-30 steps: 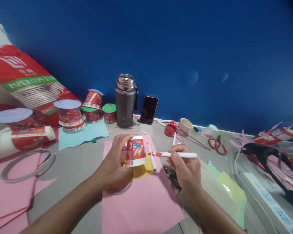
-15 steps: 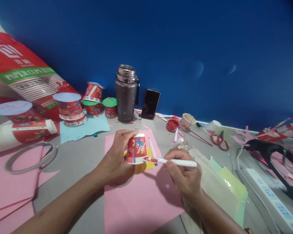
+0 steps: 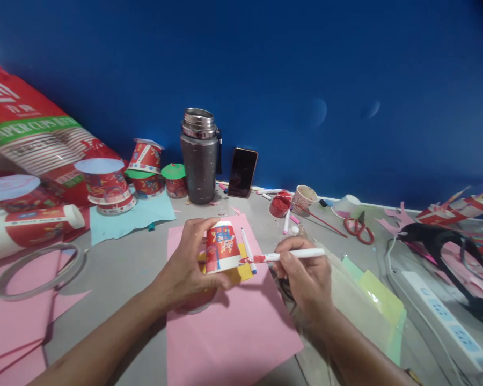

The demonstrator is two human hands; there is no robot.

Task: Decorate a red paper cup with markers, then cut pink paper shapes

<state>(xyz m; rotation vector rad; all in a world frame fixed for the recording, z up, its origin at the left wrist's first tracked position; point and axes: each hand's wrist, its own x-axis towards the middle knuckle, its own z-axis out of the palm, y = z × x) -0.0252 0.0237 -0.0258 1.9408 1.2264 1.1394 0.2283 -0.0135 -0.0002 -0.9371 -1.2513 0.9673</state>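
My left hand [image 3: 185, 262] is closed round a small red printed paper cup [image 3: 222, 246], held tilted above the pink paper sheet [image 3: 229, 332]. In my right hand [image 3: 306, 276] is a white marker [image 3: 301, 254] with a red front end, lying nearly level. Its red tip points left at the cup's white lower edge; whether it touches I cannot tell. Behind and below the cup lie yellow paper [image 3: 241, 272] and a white pen with a blue end [image 3: 248, 249]. Under my left hand a round object [image 3: 199, 306] is mostly hidden.
A grey steel flask [image 3: 201, 166] and a phone [image 3: 243, 172] stand at the back. Several paper cups with discs [image 3: 104, 185] and a tape roll [image 3: 40, 271] are on the left. Scissors [image 3: 359, 228], a red paint cup [image 3: 279, 205] and a power strip [image 3: 446, 316] lie right.
My left hand has turned the cup slightly, and its thumb now shows below it. The marker has risen a little with my right hand. The whole view has shifted slightly.
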